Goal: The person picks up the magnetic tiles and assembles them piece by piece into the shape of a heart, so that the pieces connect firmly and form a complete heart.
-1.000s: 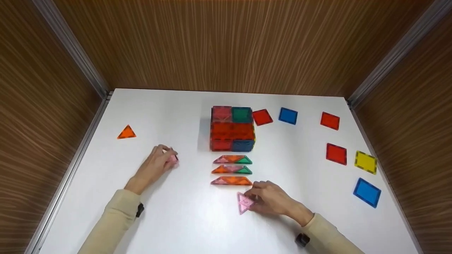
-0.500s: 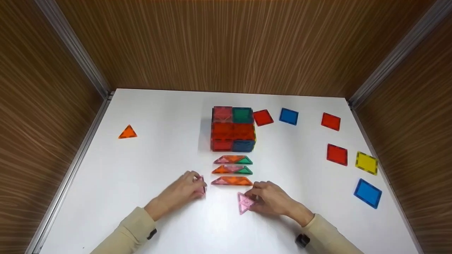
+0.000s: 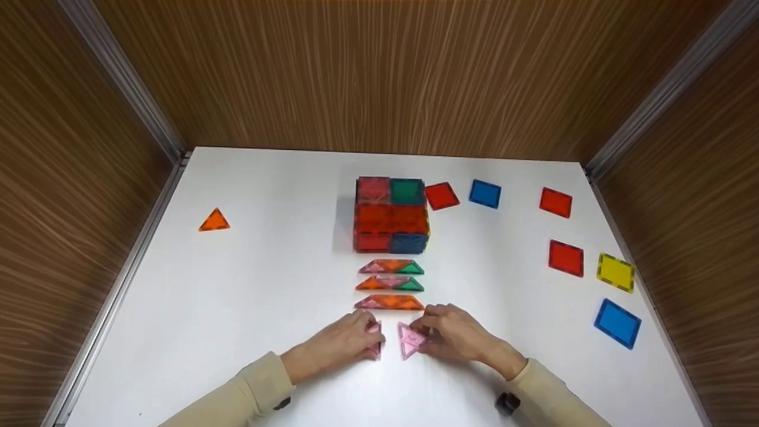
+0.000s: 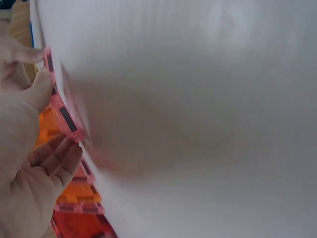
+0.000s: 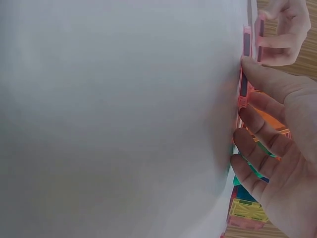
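Between thumb and fingers, my left hand point(image 3: 341, 344) pinches a pink triangular magnetic tile point(image 3: 375, 339), partly covered by the fingers. Just to its right, my right hand point(image 3: 459, 338) pinches a second pink triangular tile point(image 3: 408, 340) by its right side. A narrow gap separates the two tiles in the head view. Behind the hands, three flat strips of joined triangles lie in a stack of rows; the nearest strip point(image 3: 391, 303) is pink and orange. In the left wrist view the left-hand tile point(image 4: 67, 119) shows dark magnets along its edge.
A block of red, pink, green and blue tiles point(image 3: 391, 219) stands behind the strips. Loose square tiles lie on the right, among them a yellow tile point(image 3: 615, 273) and a blue tile point(image 3: 617, 324). An orange triangle point(image 3: 214, 220) lies far left. Wood-grain panels wall the table.
My left hand has carried its pink triangular tile right and toward the front, up beside the other pink tile. My right hand has stayed in place with its tile.
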A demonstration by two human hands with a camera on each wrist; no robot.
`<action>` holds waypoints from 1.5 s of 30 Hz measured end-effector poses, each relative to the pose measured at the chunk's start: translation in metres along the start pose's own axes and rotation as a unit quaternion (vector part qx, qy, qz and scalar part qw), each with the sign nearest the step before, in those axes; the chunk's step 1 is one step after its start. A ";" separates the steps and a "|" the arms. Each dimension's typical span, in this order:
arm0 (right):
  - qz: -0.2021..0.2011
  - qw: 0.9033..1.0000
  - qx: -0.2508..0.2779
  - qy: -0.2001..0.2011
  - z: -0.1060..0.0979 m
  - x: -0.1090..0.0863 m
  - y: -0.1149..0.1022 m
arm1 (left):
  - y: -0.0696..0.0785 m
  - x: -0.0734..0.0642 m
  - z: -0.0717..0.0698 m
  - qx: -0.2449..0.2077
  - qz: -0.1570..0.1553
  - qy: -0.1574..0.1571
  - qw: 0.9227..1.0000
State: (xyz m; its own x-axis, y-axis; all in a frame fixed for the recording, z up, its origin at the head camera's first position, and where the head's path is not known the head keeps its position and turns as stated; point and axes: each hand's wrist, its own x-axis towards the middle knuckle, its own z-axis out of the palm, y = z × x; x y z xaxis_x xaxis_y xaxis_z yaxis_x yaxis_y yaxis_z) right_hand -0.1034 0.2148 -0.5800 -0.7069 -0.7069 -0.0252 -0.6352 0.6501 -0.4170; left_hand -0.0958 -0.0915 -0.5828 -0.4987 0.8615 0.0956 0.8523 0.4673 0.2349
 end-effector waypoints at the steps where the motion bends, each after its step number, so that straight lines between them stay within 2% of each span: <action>1: 0.001 1.000 0.001 -0.001 0.000 0.000 0.000 | 0.002 0.003 0.002 0.009 0.003 -0.003 1.000; 5: 0.002 1.000 0.004 0.000 0.000 0.001 -0.001 | 0.009 0.012 0.006 0.035 0.009 -0.010 0.999; 11: -0.012 1.000 -0.006 0.017 0.003 0.000 -0.002 | 0.015 0.020 0.011 0.072 0.003 0.006 0.997; 18: -0.013 1.000 -0.004 0.027 0.004 0.000 -0.001 | 0.016 0.022 0.012 0.046 -0.013 0.016 0.999; 23: -0.007 1.000 0.004 0.019 0.004 0.001 -0.001 | 0.006 0.014 0.003 0.001 -0.025 0.010 1.000; 27: -0.002 1.000 0.008 0.011 0.003 0.001 0.000 | -0.014 0.000 -0.014 0.008 0.011 0.074 0.997; 30: 0.001 1.000 0.010 0.005 0.002 0.001 0.001 | -0.032 -0.012 -0.034 0.033 0.026 0.137 0.990; 34: 0.006 1.000 0.011 0.002 0.002 0.000 0.000 | -0.061 -0.027 -0.061 0.054 -0.002 0.192 0.980; 37: 0.005 1.000 0.014 0.004 0.002 0.000 0.000 | -0.088 -0.041 -0.076 0.072 -0.029 0.220 0.972; 40: 0.001 1.000 0.016 0.011 0.002 0.000 0.000 | -0.117 -0.057 -0.088 0.082 -0.078 0.217 0.970; 43: -0.001 1.000 0.019 0.016 0.002 0.000 0.000 | -0.144 -0.074 -0.095 0.078 -0.152 0.181 0.968; 45: -0.001 1.000 0.021 0.015 0.003 0.000 0.000 | -0.162 -0.085 -0.097 0.063 -0.210 0.149 0.964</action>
State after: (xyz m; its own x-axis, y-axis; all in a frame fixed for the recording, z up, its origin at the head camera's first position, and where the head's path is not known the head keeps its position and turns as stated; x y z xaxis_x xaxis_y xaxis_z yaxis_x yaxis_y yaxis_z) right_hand -0.1022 0.2140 -0.5821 -0.7146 -0.6995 0.0030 -0.6239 0.6354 -0.4549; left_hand -0.2065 -0.2597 -0.5350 -0.8117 0.5036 0.2959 0.5676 0.7995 0.1963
